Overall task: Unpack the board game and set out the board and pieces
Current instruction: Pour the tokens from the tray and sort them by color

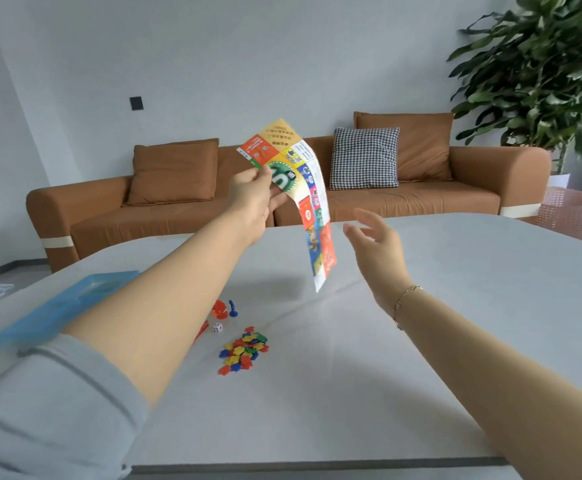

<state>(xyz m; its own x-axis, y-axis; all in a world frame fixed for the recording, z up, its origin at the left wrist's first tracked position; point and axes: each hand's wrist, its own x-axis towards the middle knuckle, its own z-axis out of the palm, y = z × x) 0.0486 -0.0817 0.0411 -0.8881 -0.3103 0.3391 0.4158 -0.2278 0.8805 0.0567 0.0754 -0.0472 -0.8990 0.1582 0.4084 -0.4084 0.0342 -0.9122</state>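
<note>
Left hand [252, 199] pinching paper board [303, 188], print illegible, right hand [377, 244] spread

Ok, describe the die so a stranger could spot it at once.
On the white table, look just right of the left forearm, beyond the heap of coloured tokens. The die lies between that heap and the blue pawn: the only white, dotted cube there.

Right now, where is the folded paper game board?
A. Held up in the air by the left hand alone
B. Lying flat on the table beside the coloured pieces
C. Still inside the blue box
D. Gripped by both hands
A: the left hand pinches the game board above the table, its free end drooping, while the right hand is open beside it, not touching.
</note>
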